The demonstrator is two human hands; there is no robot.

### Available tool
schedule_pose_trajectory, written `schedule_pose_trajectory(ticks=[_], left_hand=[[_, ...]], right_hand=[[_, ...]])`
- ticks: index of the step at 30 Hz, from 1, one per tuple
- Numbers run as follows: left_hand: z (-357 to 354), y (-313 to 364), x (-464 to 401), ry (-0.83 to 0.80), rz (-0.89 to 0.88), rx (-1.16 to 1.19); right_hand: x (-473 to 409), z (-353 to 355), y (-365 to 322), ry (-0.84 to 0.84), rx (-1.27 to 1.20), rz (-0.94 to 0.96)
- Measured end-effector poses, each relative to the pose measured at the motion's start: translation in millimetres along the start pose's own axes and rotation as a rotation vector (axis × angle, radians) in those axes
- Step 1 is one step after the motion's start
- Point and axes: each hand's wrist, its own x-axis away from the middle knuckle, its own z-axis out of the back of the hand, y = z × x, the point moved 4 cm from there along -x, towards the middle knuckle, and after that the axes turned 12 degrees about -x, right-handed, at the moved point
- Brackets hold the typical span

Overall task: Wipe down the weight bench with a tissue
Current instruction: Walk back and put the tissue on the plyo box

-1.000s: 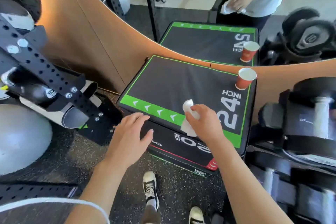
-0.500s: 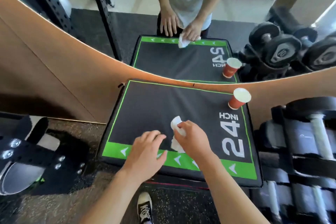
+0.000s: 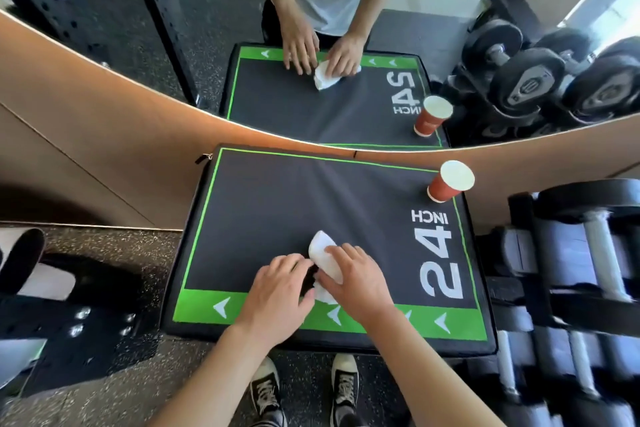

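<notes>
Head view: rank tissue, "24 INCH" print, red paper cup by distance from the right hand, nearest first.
1. tissue: under the right hand, pressed on the pad by its fingers.
2. "24 INCH" print: on the pad, to that hand's right.
3. red paper cup: upright at the pad's far right corner.

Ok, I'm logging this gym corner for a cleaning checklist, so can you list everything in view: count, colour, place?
padded box: one, black top with green border and white "24 INCH", centre, against the wall.
tissue: one, white, on the box top near its front edge.
paper cup: one, red outside and white inside, upright at the box's far right corner.
dumbbells: several, black, racked to the right.
mirror: one, on the wall behind, reflecting the box, cup and person.
rubber floor: black, speckled, below.
shoes: two, black with white laces, bottom centre.
left hand: resting flat on the box beside the tissue.
right hand: pressing the tissue down.
</notes>
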Motion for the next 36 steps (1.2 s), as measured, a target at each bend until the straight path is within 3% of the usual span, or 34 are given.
schedule_pose_trajectory(ticks=[5, 12, 20, 25, 27, 36], left_hand=[[6.6, 22.9, -2.2, 0.081, 0.045, 0.036], [-6.2, 43.9, -8.2, 0.049, 0.094, -0.042], [-15.2, 65.3, -16.2, 0.026, 0.103, -0.125], [-1.0, 63.5, -33.2, 0.126, 0.112, -0.071], [4.9, 61.0, -45.9, 0.140, 0.112, -0.072], [-1.8, 59.9, -82.7, 0.028, 0.033, -0.136]], right_hand=[[13.9, 26.2, 22.4, 0.028, -0.094, -0.002], [22.8, 30.2, 34.9, 0.009, -0.222, -0.014], [32.8, 54.8, 57.4, 0.092, -0.050, -0.060], [28.6, 65.5, 69.7, 0.097, -0.384, -0.213], [18.0, 69.5, 74.7, 0.121, -0.381, -0.273], [-12.0, 63.6, 77.2, -0.133, -0.171, -0.421]])
